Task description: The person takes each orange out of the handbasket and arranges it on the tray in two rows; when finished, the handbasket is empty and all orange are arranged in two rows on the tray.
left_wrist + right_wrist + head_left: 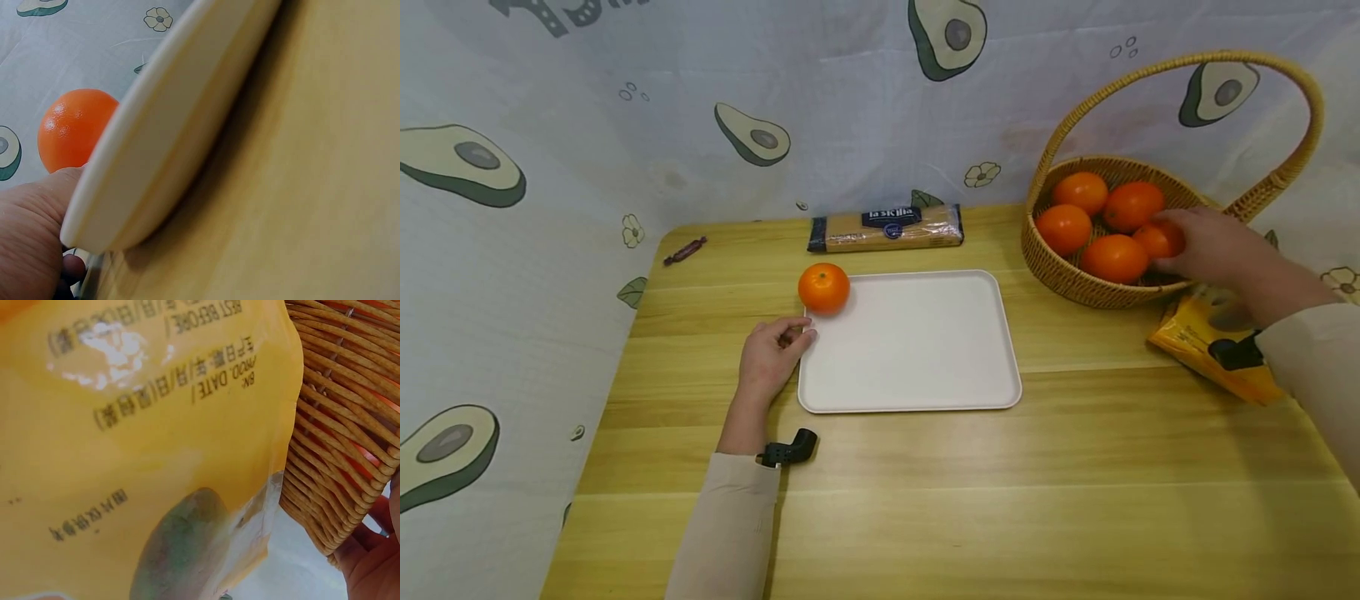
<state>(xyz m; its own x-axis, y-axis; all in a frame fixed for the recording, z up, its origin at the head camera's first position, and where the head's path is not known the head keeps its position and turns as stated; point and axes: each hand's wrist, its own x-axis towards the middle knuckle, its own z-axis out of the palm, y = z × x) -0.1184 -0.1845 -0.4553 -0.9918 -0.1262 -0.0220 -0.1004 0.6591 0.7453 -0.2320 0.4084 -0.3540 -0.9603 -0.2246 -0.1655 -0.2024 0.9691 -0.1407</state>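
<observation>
A white rectangular tray (910, 342) lies on the wooden table, with one orange (823, 288) at its far left corner. My left hand (772, 357) holds the tray's left edge, just nearer than that orange. In the left wrist view the tray's rim (144, 125) rises beside the hand (31, 234), and the orange (75, 128) shows behind. At the right, my right hand (1213, 250) reaches into a wicker basket (1075, 287) and grips an orange (1159, 239) among several others. The right wrist view shows part of that hand (372, 565) past the basket's rim (350, 531).
A yellow printed packet (1206, 342) lies under the right forearm, against the basket. The basket's tall handle (1180, 60) arches above the fruit. A spaghetti packet (887, 229) lies behind the tray, and a small wrapped candy (685, 251) sits at the far left.
</observation>
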